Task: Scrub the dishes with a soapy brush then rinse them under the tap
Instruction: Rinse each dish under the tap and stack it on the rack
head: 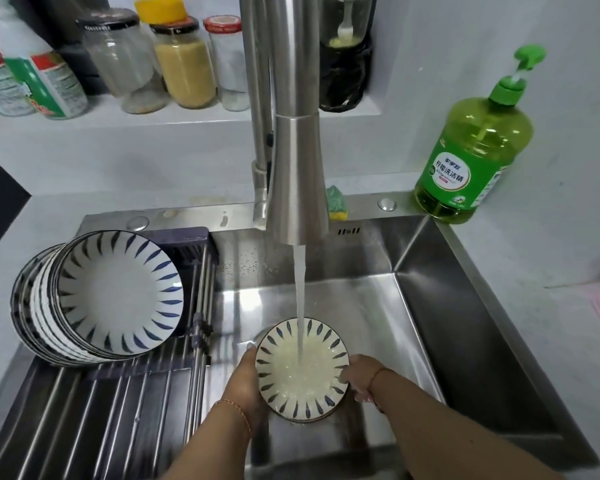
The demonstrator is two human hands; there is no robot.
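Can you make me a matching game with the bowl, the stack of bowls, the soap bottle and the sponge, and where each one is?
Things:
1. bowl
2. stack of bowls
3. soap bottle
4. sponge

Places:
A. on the counter at the sink's back right corner
B. leaning on the drying rack at the left
C. behind the tap on the sink's back edge
D. under the running water, held on both sides by the left hand and the right hand

Pairs: 1-D, 2-B, 3-A, 4-C
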